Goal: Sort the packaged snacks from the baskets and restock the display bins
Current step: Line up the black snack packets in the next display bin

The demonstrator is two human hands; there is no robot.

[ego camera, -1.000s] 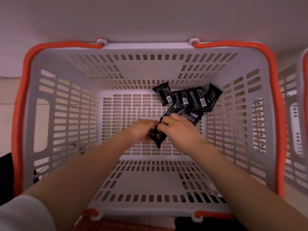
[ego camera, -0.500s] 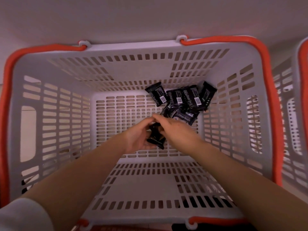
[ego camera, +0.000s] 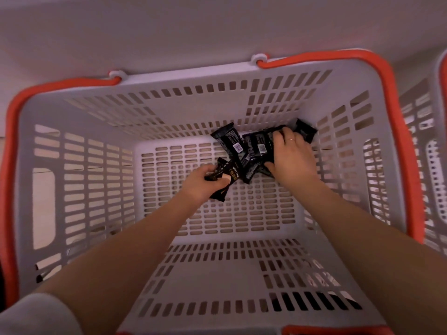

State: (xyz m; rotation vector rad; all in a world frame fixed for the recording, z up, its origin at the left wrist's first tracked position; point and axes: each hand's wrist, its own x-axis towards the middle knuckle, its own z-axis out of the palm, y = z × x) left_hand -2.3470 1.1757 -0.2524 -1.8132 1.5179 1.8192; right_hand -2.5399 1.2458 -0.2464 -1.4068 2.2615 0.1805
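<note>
Black snack packets [ego camera: 251, 151] in grey basket [ego camera: 150, 112]

Likely shop: slotted shopping basket [ego camera: 242, 97], orange handles [ego camera: 396, 131], packaged snacks [ego camera: 254, 146].
</note>
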